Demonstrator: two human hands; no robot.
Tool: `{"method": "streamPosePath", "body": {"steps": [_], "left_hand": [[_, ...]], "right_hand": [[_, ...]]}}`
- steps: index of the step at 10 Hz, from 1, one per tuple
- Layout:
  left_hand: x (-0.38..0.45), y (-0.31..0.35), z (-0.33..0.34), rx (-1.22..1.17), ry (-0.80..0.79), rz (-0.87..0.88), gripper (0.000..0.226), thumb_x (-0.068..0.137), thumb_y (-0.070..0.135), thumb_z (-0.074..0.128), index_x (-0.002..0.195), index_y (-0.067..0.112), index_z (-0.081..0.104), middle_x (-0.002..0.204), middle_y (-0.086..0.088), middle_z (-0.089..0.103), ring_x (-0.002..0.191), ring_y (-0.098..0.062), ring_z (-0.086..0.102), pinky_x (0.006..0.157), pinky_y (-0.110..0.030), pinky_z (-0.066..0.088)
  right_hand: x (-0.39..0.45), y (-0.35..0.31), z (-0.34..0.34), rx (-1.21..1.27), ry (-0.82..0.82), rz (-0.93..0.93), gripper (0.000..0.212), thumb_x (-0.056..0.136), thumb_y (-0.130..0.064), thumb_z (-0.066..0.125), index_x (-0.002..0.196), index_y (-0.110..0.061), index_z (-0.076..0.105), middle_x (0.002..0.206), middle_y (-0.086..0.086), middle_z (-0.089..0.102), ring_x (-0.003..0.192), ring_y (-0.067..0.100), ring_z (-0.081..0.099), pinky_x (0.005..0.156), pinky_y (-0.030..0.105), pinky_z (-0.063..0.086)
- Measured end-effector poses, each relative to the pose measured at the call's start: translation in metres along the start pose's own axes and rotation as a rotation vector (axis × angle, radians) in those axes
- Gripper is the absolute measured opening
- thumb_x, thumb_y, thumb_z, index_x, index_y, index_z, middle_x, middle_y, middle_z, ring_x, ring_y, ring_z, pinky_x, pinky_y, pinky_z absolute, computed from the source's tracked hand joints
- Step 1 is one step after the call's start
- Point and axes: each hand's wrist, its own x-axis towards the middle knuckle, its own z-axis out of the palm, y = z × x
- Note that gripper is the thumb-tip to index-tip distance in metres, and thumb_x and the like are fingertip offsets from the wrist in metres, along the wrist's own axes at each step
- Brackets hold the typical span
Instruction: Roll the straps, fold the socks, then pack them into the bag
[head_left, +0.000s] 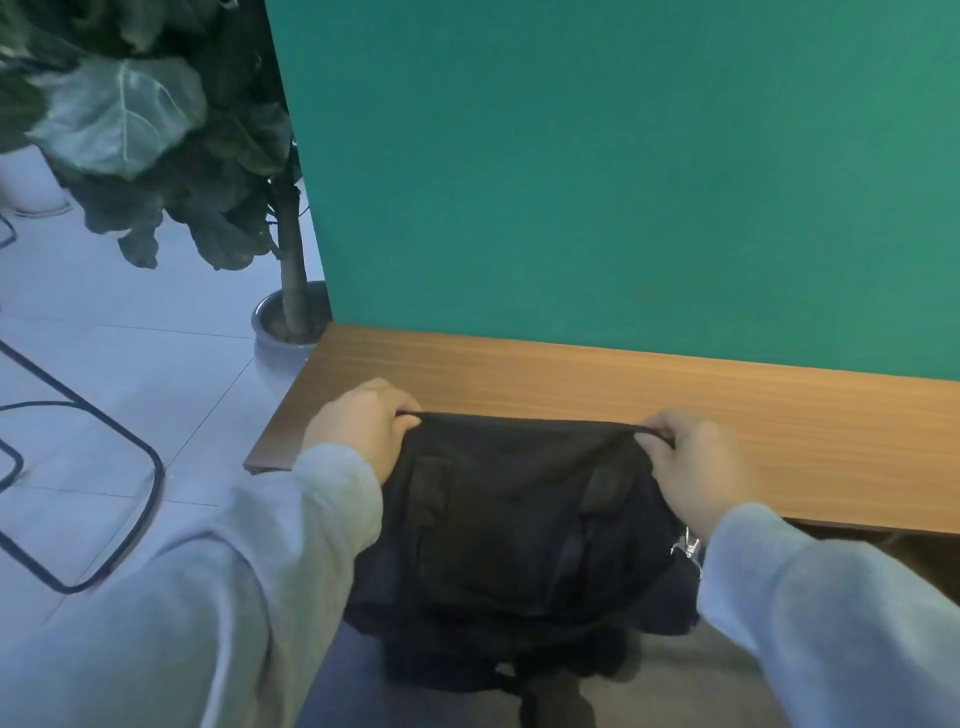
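Observation:
A black fabric bag (514, 525) hangs over the near edge of the wooden table (597, 384), most of it below the tabletop toward my lap. My left hand (361, 423) pinches the bag's top edge at its left corner. My right hand (698, 467) pinches the same edge at the right corner, so the edge is stretched taut between them. A metal clip (688, 548) shows on the bag's right side by my right wrist. No straps or socks are in view.
A green partition (623, 182) stands along the table's far side. To the left, a potted plant (156, 130) with large leaves stands on the tiled floor, where black cables (104, 431) lie. The table's left end is near my left hand.

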Motion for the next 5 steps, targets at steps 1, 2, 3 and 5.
{"method": "streamPosePath", "body": {"steps": [1,2,3,5], "left_hand": [[0.023,0.006,-0.007,-0.038,0.046,0.002,0.017,0.094,0.024,0.054,0.104,0.02,0.067,0.107,0.001,0.06,0.089,-0.026,0.06,0.087,-0.037,0.047],[0.046,0.009,-0.008,-0.066,0.105,-0.003,0.014,0.093,0.019,0.055,0.1,0.015,0.066,0.105,-0.006,0.063,0.092,-0.028,0.059,0.087,-0.038,0.046],[0.07,0.007,-0.004,-0.131,0.154,-0.033,0.013,0.092,0.016,0.056,0.1,0.012,0.066,0.105,-0.009,0.064,0.101,-0.03,0.057,0.09,-0.036,0.044],[0.091,-0.012,0.02,-0.19,0.108,-0.045,0.026,0.093,0.014,0.054,0.119,0.012,0.056,0.127,-0.009,0.052,0.114,-0.028,0.052,0.1,-0.037,0.04]], "right_hand": [[0.019,-0.009,-0.003,0.032,0.069,-0.025,0.013,0.092,-0.017,0.058,0.097,-0.012,0.068,0.1,0.008,0.068,0.094,0.029,0.059,0.076,0.03,0.041],[0.039,-0.018,-0.002,0.017,0.098,-0.06,0.013,0.093,-0.015,0.056,0.097,-0.008,0.066,0.099,0.01,0.065,0.095,0.029,0.057,0.071,0.029,0.035],[0.063,-0.022,0.005,-0.003,0.111,-0.083,0.015,0.094,-0.014,0.053,0.1,-0.003,0.061,0.105,0.014,0.06,0.101,0.032,0.054,0.08,0.032,0.034],[0.095,-0.013,0.04,0.033,-0.001,-0.114,0.024,0.096,-0.009,0.048,0.119,-0.006,0.054,0.122,0.01,0.051,0.114,0.027,0.05,0.096,0.029,0.036]]}}
